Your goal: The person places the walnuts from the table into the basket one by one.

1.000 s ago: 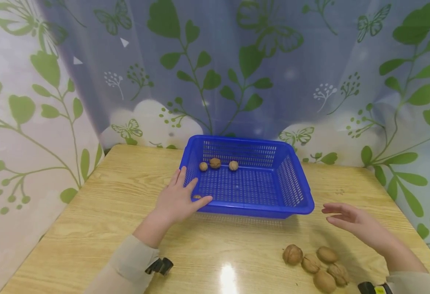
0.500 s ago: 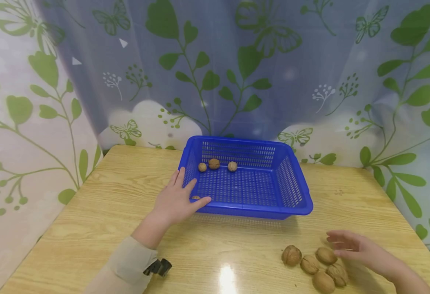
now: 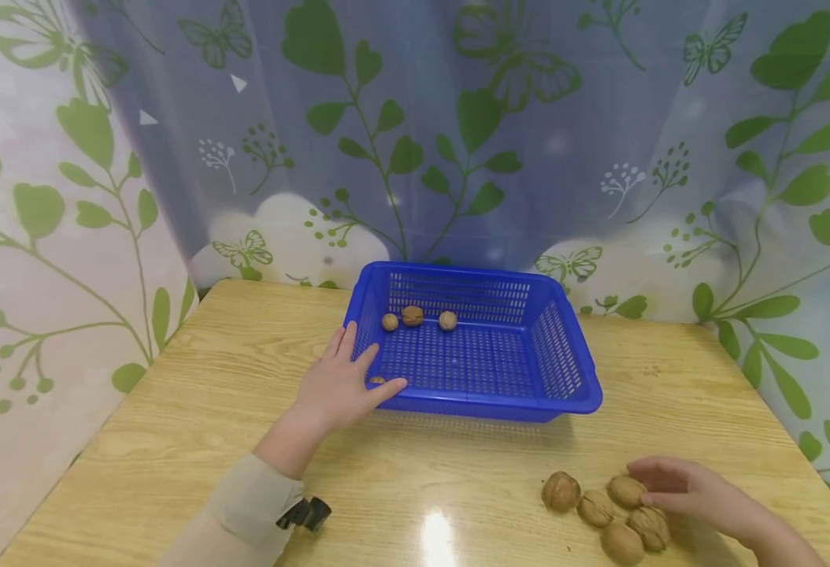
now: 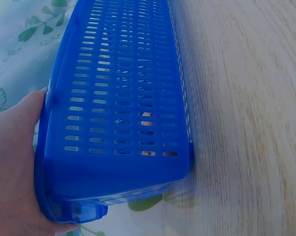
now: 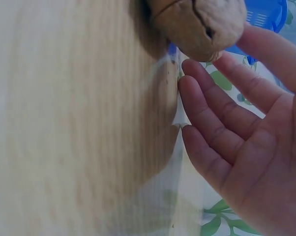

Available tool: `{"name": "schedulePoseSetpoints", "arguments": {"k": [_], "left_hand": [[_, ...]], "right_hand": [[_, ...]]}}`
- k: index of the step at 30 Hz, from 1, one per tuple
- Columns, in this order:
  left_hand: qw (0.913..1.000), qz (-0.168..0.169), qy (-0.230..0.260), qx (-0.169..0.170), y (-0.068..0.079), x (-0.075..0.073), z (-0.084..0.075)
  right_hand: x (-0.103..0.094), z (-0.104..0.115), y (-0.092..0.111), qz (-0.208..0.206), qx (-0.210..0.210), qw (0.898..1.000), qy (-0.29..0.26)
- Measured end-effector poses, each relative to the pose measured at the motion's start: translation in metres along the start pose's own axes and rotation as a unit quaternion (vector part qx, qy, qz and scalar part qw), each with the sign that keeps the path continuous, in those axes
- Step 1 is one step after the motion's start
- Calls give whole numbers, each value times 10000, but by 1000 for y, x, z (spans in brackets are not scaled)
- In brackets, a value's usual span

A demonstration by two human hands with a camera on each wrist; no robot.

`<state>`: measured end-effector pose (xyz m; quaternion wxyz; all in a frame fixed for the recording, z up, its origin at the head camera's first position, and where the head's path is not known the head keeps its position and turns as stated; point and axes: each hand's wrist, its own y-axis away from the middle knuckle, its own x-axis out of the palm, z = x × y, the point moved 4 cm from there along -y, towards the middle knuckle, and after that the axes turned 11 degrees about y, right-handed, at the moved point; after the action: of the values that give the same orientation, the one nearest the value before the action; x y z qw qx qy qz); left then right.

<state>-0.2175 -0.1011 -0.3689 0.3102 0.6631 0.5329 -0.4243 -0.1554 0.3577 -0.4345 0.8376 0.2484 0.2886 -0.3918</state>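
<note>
My left hand (image 3: 337,390) rests on the front left corner of a blue plastic basket (image 3: 486,405), its fingers spread and the thumb along the front rim. The left wrist view shows that hand at the rim of the slotted basket wall (image 4: 118,169). At the front right, my right hand (image 3: 705,496) has its thumb and forefinger around the edge of a walnut (image 3: 626,491) lying on the table. A cracked walnut (image 5: 202,24) is close up in the right wrist view, partly covering the fingertips. Several walnuts lie grouped there, among them a rounder walnut (image 3: 561,491).
Inside the basket, a small walnut (image 3: 390,322), a brown walnut (image 3: 412,316) and a pale walnut (image 3: 447,320) lie along the back left; another nut (image 3: 376,380) shows partly under the left hand. A patterned curtain (image 3: 415,157) hangs behind the wooden table (image 3: 245,339).
My right hand has come down from beside the basket's right front corner to the walnut group, its fingers now at one walnut. The left hand has stayed on the basket.
</note>
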Motion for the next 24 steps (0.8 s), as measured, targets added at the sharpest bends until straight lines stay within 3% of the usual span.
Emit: {"name": "schedulePoseSetpoints", "arguments": {"k": [24], "left_hand": [[10000,15,16,-52,-1,1,0]], "right_hand": [[3,4,-2,-345,-122,9988,328]]}}
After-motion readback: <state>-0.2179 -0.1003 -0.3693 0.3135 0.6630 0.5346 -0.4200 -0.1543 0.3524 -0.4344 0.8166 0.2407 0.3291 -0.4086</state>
